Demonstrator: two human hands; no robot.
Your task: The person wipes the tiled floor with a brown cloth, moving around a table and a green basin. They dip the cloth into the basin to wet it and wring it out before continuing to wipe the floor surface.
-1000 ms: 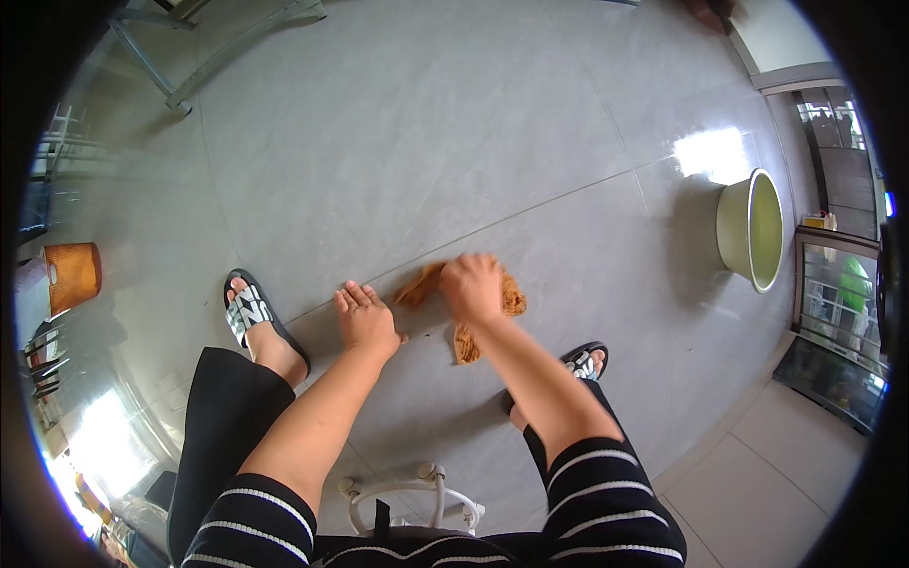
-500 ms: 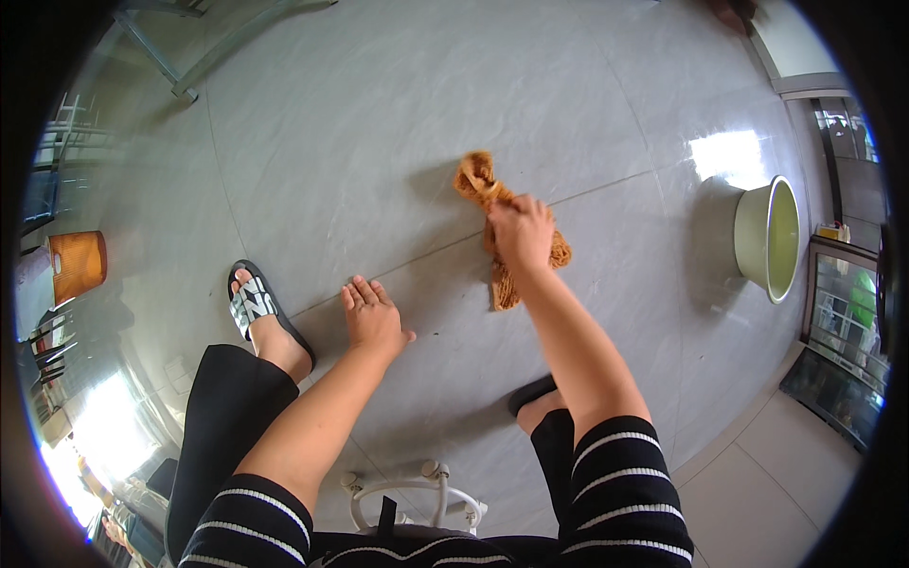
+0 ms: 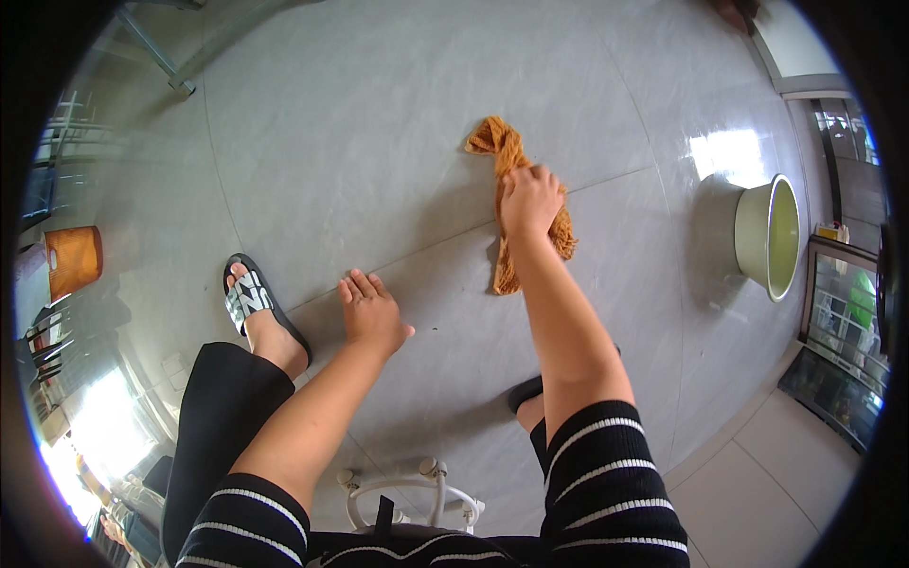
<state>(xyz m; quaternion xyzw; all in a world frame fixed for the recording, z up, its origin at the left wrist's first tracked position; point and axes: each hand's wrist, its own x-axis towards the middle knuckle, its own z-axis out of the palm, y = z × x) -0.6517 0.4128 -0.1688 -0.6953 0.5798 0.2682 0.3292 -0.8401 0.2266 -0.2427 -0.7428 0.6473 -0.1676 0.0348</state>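
An orange-brown cloth (image 3: 509,151) lies bunched on the grey tiled floor (image 3: 379,142). My right hand (image 3: 532,201) grips it around its middle and presses it against the tiles. One end of the cloth sticks out beyond my fingers; the rest spreads below and to the right of the hand. My left hand (image 3: 371,312) is held out near the left foot, empty, its fingers extended and slightly apart. I cannot tell whether it touches the floor.
A pale green basin (image 3: 756,237) stands at the right, near a glass-fronted cabinet (image 3: 843,303). My slippered left foot (image 3: 254,293) is beside my left arm. White stool legs (image 3: 436,483) show below me. A metal furniture leg (image 3: 156,52) reaches in at upper left, above an orange basket (image 3: 74,262).
My right hand has pushed the cloth a little farther away and slightly right, and its far end has shifted shape. The left hand has barely moved.
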